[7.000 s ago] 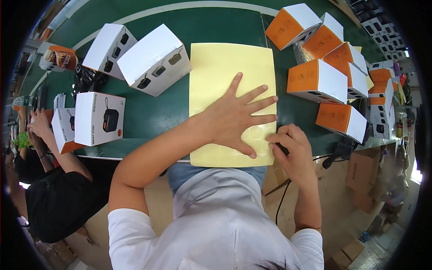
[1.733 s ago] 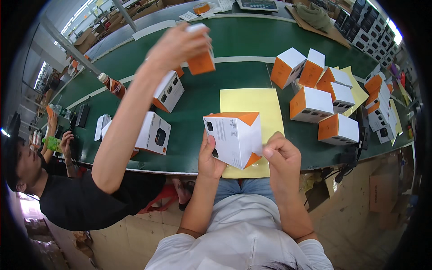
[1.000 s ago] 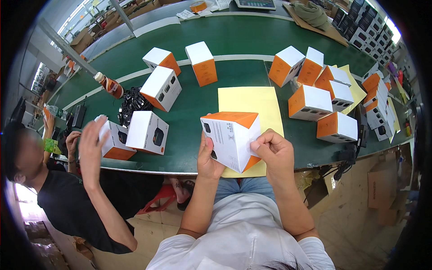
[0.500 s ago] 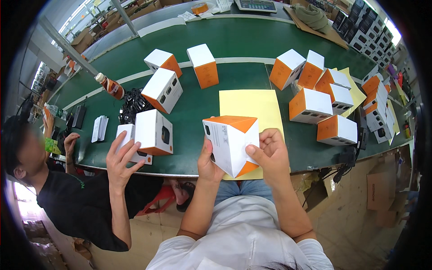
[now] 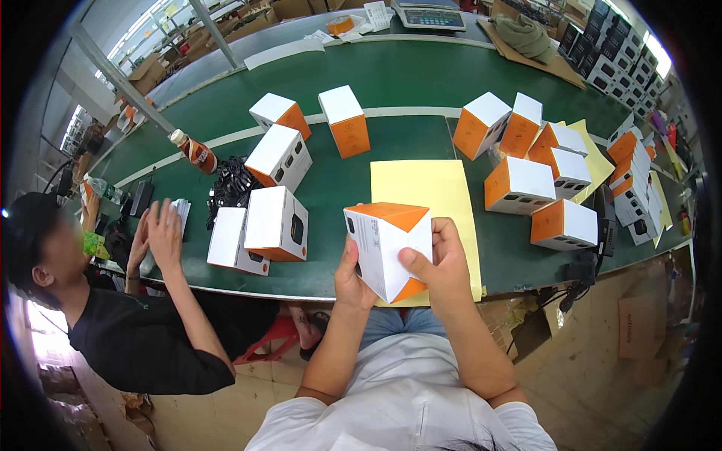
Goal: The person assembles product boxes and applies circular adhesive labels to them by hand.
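Observation:
Between my hands is a small white and orange box (image 5: 384, 242), tilted, with folded-in orange corners and a side of fine print facing me. My left hand (image 5: 353, 279) is closed round its left side, the fingers mostly hidden beneath. On the right, my right hand (image 5: 438, 264) grips it, with the thumb pressed on the white flap and the other fingers curled behind. Under the box lies a yellow sheet (image 5: 421, 180) on the green table. Two similar boxes, one white and orange (image 5: 275, 219) and one mostly white (image 5: 229, 239), stand left of my left hand.
More boxes (image 5: 519, 186) cluster at the right, others (image 5: 280, 158) at the left. Black cables (image 5: 229, 184) and a brown bottle (image 5: 197, 152) lie farther left. A co-worker (image 5: 143, 331) sits at the left, hands (image 5: 162, 233) raised by white leaflets (image 5: 181, 210). A scale (image 5: 429, 16) stands at the back.
The co-worker's hand has left the white box and moved left towards the leaflets. My right thumb has slid a little left across the box's flap. The view has shifted slightly.

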Available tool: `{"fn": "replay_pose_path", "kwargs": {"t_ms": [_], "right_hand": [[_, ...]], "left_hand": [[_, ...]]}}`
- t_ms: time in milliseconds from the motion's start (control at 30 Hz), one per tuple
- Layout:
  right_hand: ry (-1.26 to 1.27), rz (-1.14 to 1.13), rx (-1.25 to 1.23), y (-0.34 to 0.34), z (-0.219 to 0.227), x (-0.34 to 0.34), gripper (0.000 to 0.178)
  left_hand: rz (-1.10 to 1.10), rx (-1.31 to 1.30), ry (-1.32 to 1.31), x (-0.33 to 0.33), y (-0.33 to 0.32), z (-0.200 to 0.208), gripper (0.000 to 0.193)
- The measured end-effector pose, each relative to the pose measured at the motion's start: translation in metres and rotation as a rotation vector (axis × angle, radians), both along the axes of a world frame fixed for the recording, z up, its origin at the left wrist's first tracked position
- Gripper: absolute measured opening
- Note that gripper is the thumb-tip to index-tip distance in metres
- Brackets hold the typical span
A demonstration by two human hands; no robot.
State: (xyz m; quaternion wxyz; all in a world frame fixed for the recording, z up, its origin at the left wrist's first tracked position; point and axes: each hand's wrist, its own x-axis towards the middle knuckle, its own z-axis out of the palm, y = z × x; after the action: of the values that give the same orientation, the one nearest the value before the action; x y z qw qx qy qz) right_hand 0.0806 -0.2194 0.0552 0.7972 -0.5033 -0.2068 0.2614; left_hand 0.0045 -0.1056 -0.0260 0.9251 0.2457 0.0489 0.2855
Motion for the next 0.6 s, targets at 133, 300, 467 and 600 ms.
{"fn": "replay_pose_path", "kwargs": {"t_ms": [133, 300, 467, 600], "right_hand": [[0.149, -0.029, 0.052, 0.003, -0.006, 0.001, 0.036], [0.222, -0.076, 0.103, 0.003, -0.026, 0.011, 0.027], [-0.06, -0.01, -0.008, 0.001, -0.01, 0.003, 0.031], [0.018, -0.023, 0.093, -0.007, -0.02, 0.011, 0.03]], "left_hand": [[-0.03, -0.01, -0.047, 0.002, 0.003, 0.0, 0.062], [-0.098, -0.088, -0.032, 0.003, 0.005, 0.002, 0.056], [-0.096, -0.08, 0.0, 0.002, 0.003, 0.005, 0.059], [-0.069, -0.005, 0.0, 0.005, 0.001, 0.003, 0.059]]}}
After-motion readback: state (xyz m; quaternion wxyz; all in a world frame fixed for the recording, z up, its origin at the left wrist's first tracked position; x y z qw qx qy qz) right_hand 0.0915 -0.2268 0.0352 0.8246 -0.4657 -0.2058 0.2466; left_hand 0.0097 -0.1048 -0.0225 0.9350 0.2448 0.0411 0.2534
